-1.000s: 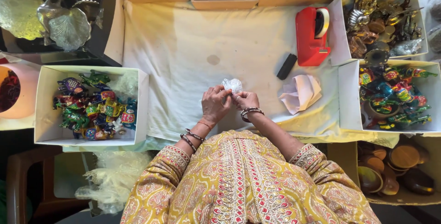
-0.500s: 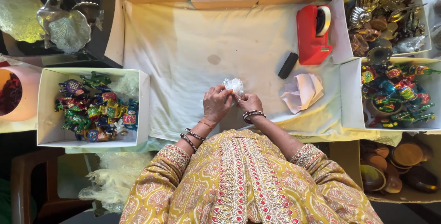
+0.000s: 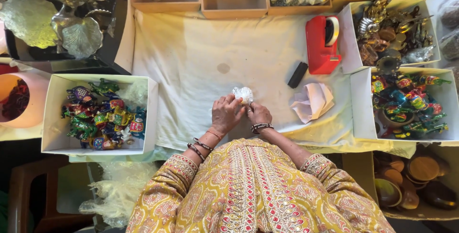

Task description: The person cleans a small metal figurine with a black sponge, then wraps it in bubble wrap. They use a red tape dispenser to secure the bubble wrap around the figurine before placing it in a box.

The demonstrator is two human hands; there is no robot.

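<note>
Both hands [image 3: 241, 113] pinching a small white wrapped bundle [image 3: 242, 94] between white boxes [image 3: 150, 113] of painted figurines [image 3: 100, 118]

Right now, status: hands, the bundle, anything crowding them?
Left hand and right hand both gripping small white wrapped bundle over cream cloth. Crumpled paper lies to the right, apart. Nothing crowding.

On the bench [image 3: 191, 61], both hands hold a bundle [image 3: 243, 94] at centre, a figurine box [image 3: 52, 118] lying left, tape dispenser [image 3: 322, 44] and paper [image 3: 313, 101] right.
</note>
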